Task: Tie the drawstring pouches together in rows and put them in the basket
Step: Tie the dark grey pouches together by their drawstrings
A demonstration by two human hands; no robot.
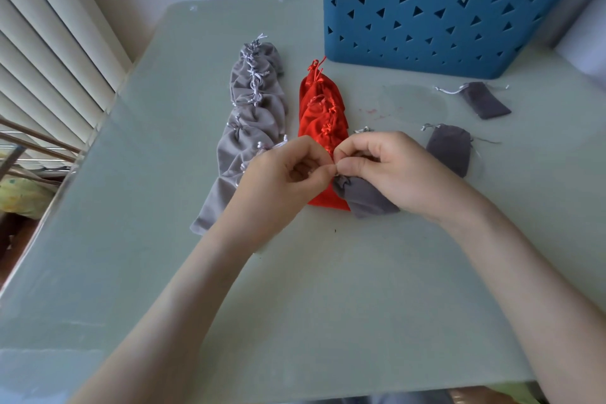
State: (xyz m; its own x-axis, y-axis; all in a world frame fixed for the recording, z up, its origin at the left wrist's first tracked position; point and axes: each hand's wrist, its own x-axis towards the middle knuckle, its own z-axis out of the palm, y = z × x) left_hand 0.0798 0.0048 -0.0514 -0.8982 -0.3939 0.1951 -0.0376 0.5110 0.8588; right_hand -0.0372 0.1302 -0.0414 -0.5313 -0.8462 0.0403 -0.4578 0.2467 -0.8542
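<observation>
Left hand (282, 180), right hand (387, 170): both pinch mouth of grey pouch (367, 198), well short of basket (442, 26) | risk: drawstring slips, knot loosens

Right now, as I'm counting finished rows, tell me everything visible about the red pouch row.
The row of shiny red fabric drawstring pouches lies on the pale green table, overlapping, red cords knotted at the far end. The left hand and right hand hide its near part; a dark grey pouch overlaps it.
</observation>
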